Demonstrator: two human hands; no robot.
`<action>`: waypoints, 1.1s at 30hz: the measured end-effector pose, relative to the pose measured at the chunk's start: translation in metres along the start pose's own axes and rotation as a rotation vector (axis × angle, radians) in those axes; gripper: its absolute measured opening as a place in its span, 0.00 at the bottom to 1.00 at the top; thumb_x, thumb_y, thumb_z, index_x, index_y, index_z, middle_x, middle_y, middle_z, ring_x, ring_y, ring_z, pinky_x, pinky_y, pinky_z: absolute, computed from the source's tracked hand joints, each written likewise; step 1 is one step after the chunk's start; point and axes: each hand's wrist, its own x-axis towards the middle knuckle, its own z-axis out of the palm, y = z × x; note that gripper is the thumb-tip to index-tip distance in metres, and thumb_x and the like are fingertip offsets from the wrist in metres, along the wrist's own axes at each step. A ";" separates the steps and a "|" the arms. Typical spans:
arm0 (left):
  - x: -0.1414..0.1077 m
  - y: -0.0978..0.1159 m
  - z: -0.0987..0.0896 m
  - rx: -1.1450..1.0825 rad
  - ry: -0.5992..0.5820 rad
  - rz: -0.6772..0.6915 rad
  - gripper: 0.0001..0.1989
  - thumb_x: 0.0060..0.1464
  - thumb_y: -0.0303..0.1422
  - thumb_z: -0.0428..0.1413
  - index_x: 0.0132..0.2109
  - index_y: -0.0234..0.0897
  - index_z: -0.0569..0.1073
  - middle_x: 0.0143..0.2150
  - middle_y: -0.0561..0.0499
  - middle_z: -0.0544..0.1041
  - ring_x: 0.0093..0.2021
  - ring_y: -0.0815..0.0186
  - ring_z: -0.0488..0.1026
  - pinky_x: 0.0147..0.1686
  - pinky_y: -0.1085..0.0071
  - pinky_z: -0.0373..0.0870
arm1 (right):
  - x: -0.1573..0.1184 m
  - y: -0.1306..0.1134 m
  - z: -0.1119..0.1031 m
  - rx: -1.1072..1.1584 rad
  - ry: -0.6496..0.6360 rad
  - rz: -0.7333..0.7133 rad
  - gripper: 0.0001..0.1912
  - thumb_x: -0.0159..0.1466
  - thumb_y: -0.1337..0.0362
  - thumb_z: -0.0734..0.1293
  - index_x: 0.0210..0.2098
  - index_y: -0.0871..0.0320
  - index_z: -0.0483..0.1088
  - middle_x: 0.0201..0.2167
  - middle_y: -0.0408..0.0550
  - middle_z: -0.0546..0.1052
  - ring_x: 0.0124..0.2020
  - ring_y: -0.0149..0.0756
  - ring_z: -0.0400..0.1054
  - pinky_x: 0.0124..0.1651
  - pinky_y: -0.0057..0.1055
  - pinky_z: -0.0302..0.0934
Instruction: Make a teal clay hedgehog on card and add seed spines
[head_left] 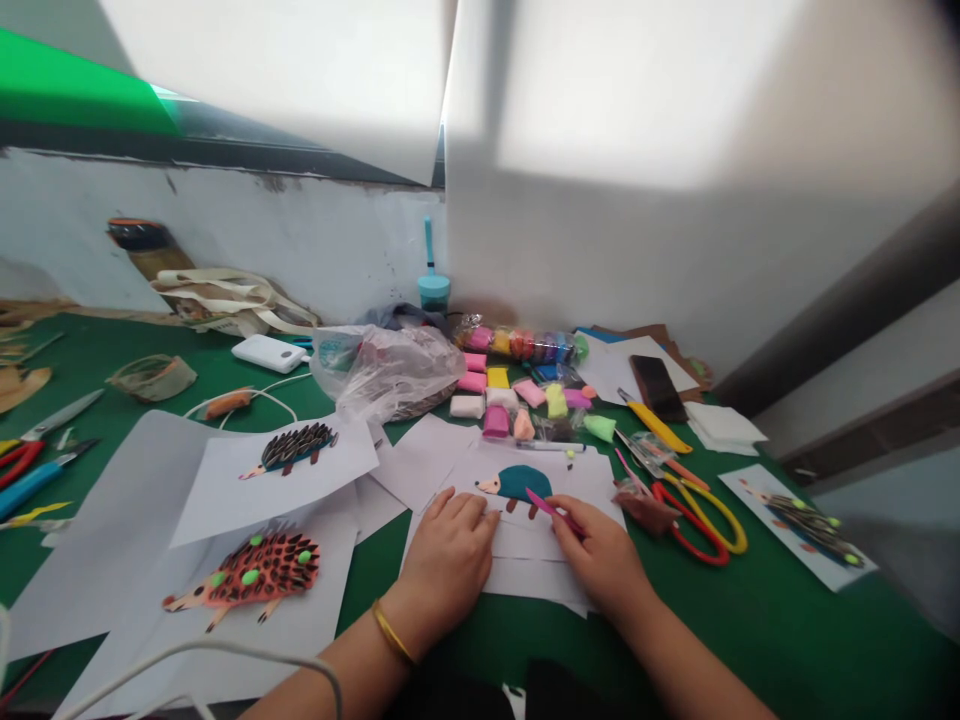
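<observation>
In front of me a teal clay hedgehog (525, 483) with a pale face and brown legs lies on white paper (517, 576). My left hand (454, 545) rests flat on this paper just left of the figure, fingers stretched out. A slim pink modelling tool (545, 501) is gripped in my right hand (600, 550), its tip against the right side of the teal body. Small packs of coloured clay (496, 420) lie behind the paper, near a pen (551, 446).
Finished hedgehog pictures lie left: an orange one (262, 572) and one with dark spikes (298, 446); another (810, 520) lies right. Scissors (697, 520), a yellow cutter (658, 427) and a phone (658, 388) sit right. A plastic bag (390, 365) stands behind; a cable (217, 648) crosses front left.
</observation>
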 end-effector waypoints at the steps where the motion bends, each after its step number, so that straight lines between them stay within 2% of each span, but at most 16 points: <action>1: -0.001 0.000 0.001 0.000 0.002 0.009 0.15 0.58 0.27 0.53 0.53 0.39 0.72 0.49 0.47 0.74 0.52 0.58 0.69 0.61 0.53 0.59 | 0.000 0.000 0.000 0.001 0.000 0.002 0.15 0.67 0.59 0.59 0.48 0.52 0.73 0.45 0.47 0.80 0.46 0.40 0.74 0.48 0.34 0.67; 7: -0.001 0.000 0.004 0.035 0.018 -0.038 0.15 0.59 0.28 0.51 0.52 0.37 0.72 0.50 0.45 0.75 0.53 0.57 0.70 0.61 0.52 0.58 | -0.001 -0.001 0.001 -0.003 -0.002 0.011 0.16 0.67 0.59 0.58 0.49 0.53 0.73 0.46 0.49 0.79 0.48 0.41 0.74 0.50 0.37 0.67; 13: -0.002 0.000 0.005 0.026 0.047 -0.049 0.16 0.59 0.28 0.51 0.54 0.35 0.72 0.51 0.44 0.76 0.53 0.57 0.71 0.60 0.53 0.61 | -0.003 -0.004 -0.003 0.006 0.042 -0.086 0.19 0.69 0.62 0.56 0.55 0.54 0.69 0.48 0.50 0.78 0.49 0.40 0.73 0.52 0.36 0.66; 17: -0.003 0.000 0.008 0.012 0.083 -0.052 0.17 0.57 0.27 0.52 0.54 0.34 0.72 0.51 0.44 0.76 0.52 0.56 0.71 0.59 0.53 0.62 | -0.002 -0.016 -0.006 -0.042 -0.053 -0.176 0.15 0.68 0.67 0.54 0.45 0.55 0.70 0.38 0.48 0.78 0.40 0.37 0.73 0.45 0.33 0.66; 20: -0.004 0.000 0.008 0.004 0.084 -0.053 0.15 0.57 0.27 0.52 0.52 0.34 0.72 0.51 0.44 0.75 0.52 0.55 0.71 0.58 0.53 0.64 | -0.002 -0.028 -0.004 -0.143 -0.134 -0.187 0.10 0.66 0.66 0.57 0.40 0.57 0.69 0.37 0.50 0.76 0.37 0.38 0.71 0.41 0.33 0.65; 22: -0.005 0.001 0.006 -0.007 0.070 -0.049 0.14 0.57 0.27 0.52 0.50 0.34 0.73 0.50 0.44 0.75 0.51 0.55 0.70 0.57 0.54 0.64 | -0.003 -0.033 0.000 -0.201 -0.213 -0.198 0.10 0.64 0.66 0.60 0.42 0.57 0.71 0.39 0.50 0.77 0.39 0.39 0.71 0.42 0.34 0.64; 27: -0.007 0.003 0.002 -0.036 0.036 -0.033 0.15 0.59 0.28 0.51 0.52 0.40 0.72 0.50 0.46 0.74 0.51 0.57 0.70 0.59 0.53 0.62 | -0.003 -0.037 0.012 -0.316 -0.330 -0.177 0.22 0.62 0.69 0.60 0.56 0.56 0.69 0.43 0.51 0.79 0.43 0.40 0.73 0.46 0.34 0.63; 30: -0.007 0.004 0.001 -0.034 0.029 -0.046 0.15 0.59 0.28 0.52 0.53 0.43 0.72 0.50 0.47 0.74 0.51 0.56 0.70 0.58 0.52 0.62 | -0.003 -0.037 0.015 -0.353 -0.358 -0.159 0.24 0.61 0.70 0.60 0.57 0.57 0.69 0.42 0.51 0.79 0.41 0.40 0.73 0.44 0.33 0.64; 33: -0.006 0.004 0.001 -0.026 0.030 -0.052 0.15 0.58 0.28 0.52 0.51 0.40 0.73 0.50 0.46 0.74 0.51 0.56 0.70 0.58 0.53 0.63 | -0.004 -0.036 0.015 -0.343 -0.337 -0.168 0.23 0.61 0.70 0.60 0.55 0.56 0.70 0.42 0.51 0.79 0.42 0.40 0.73 0.45 0.33 0.64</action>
